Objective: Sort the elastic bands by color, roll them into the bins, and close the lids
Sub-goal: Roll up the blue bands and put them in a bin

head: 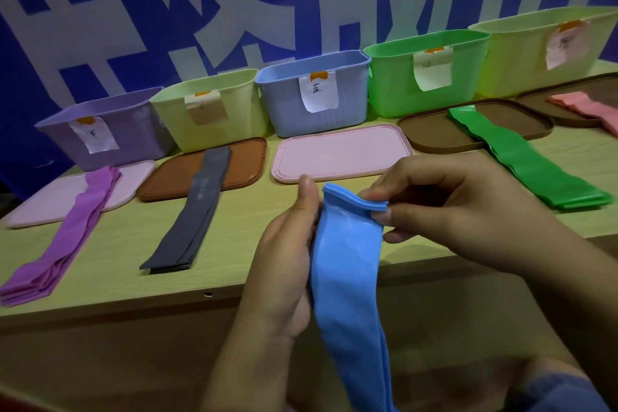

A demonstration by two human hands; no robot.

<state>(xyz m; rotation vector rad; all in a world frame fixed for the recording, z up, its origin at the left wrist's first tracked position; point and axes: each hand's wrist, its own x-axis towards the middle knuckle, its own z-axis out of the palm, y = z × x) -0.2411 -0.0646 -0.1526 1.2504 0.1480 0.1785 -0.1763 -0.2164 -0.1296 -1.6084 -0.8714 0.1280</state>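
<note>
Blue elastic bands (347,274), a thin stack of smooth, rubbery strips, hang from both hands in front of the table edge; their lower end runs out of the bottom of the picture, and I cannot count the layers. The left hand (287,264) grips the stack's left edge, thumb up along it. The right hand (444,211) pinches the top right corner between thumb and fingers.

Five open plastic bins stand in a row at the back of the wooden table (234,244): purple bin (107,130), pale yellow bin (214,110), blue bin (314,94), green bin (424,73) and a larger yellow bin (548,50), cut off at the right. Each carries a paper label, the writing mostly too blurred to read.

Five flat, round-cornered lids lie before them: two pink, three brown. Purple bands (67,237), grey bands (194,211) and green bands (521,157) lie draped half on lids; pink bands (588,107) are cropped by the right edge.
</note>
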